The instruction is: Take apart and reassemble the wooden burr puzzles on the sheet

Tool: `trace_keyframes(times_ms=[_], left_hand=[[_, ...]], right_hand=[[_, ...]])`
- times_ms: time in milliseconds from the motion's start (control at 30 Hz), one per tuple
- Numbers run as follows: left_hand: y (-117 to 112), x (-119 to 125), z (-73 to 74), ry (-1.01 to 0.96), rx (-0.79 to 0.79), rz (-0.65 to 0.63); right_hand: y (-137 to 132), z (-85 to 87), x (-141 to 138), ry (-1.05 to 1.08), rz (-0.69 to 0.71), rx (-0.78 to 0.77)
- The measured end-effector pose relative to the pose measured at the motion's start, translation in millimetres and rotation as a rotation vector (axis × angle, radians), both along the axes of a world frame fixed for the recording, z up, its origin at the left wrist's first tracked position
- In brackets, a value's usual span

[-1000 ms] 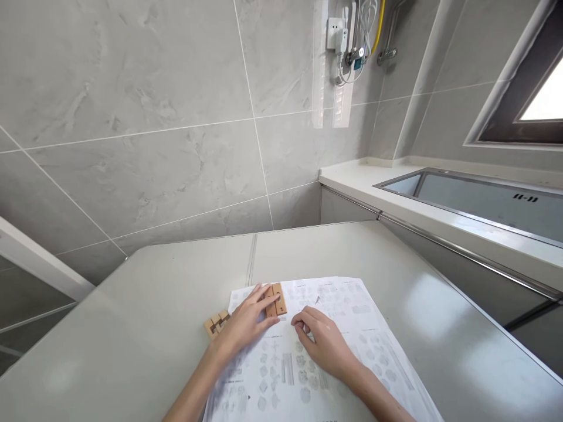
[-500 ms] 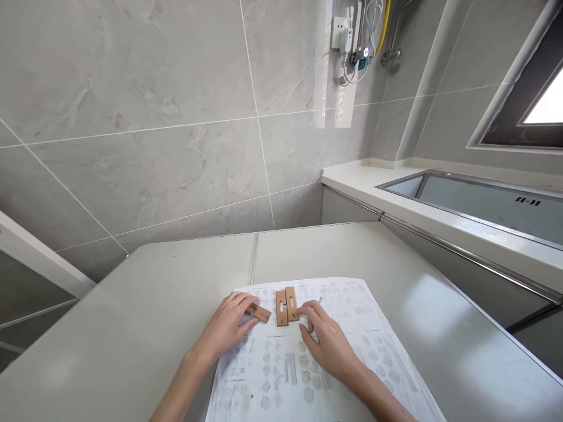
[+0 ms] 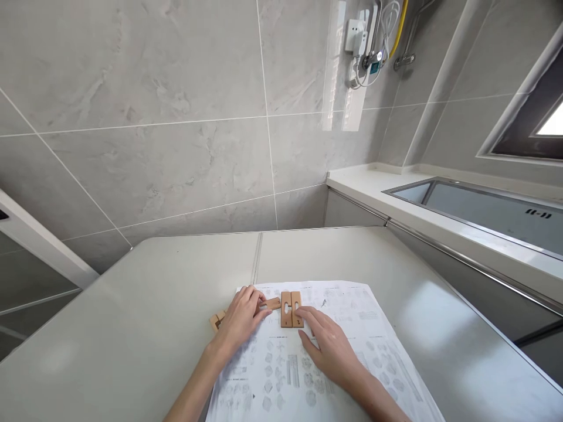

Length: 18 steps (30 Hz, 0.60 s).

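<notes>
Two flat wooden puzzle pieces lie side by side on the printed paper sheet [image 3: 334,384]. The left one is piece 1 [image 3: 284,321], the right one piece 2 [image 3: 294,297], each with a slot. My right hand [image 3: 331,341] rests its fingertips on the edge of piece 2, thumb apart from the fingers. My left hand [image 3: 241,316] pinches another slotted wooden piece [image 3: 273,303], whose right end meets the upper left edge of piece 1. Partly hidden behind my left wrist are more wooden pieces [image 3: 217,320], joined or touching; I cannot tell which.
All this lies on a pale tabletop [image 3: 176,293] with a seam, against a grey tiled wall [image 3: 176,158]. To the right runs a white counter [image 3: 365,183] with a sink [image 3: 475,205]. A socket with cables [image 3: 358,41] sits on the wall.
Piece 2 now lies level and flush against piece 1. The piece in my left hand has turned and moved right to piece 1. More wooden pieces show at my left wrist. The view has shifted slightly.
</notes>
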<state>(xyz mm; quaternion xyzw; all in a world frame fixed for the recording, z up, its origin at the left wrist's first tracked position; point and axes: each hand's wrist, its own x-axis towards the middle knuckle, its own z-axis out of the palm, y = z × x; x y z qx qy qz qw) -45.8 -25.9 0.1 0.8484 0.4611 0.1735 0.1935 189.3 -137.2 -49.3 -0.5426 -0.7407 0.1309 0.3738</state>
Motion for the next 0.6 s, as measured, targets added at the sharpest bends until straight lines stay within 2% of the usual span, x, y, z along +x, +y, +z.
trace_keyframes(times_ms=[267, 433, 533, 600], left_hand=[[2, -3, -13.6, -0.006, 0.051, 0.005], [-4, -2, -10.6, 0.022, 0.098, -0.027], [-9, 1, -6.9, -0.033, 0.111, -0.027], [-14, 4, -4.2, -0.055, 0.065, 0.000]], right_hand=[[1, -6.2, 3, 0.008, -0.229, -0.022], [1, -15.1, 12, 0.024, -0.360, -0.054], [1, -21.0, 16, 0.020, -0.383, -0.055], [1, -23.8, 17, 0.029, -0.383, -0.049]])
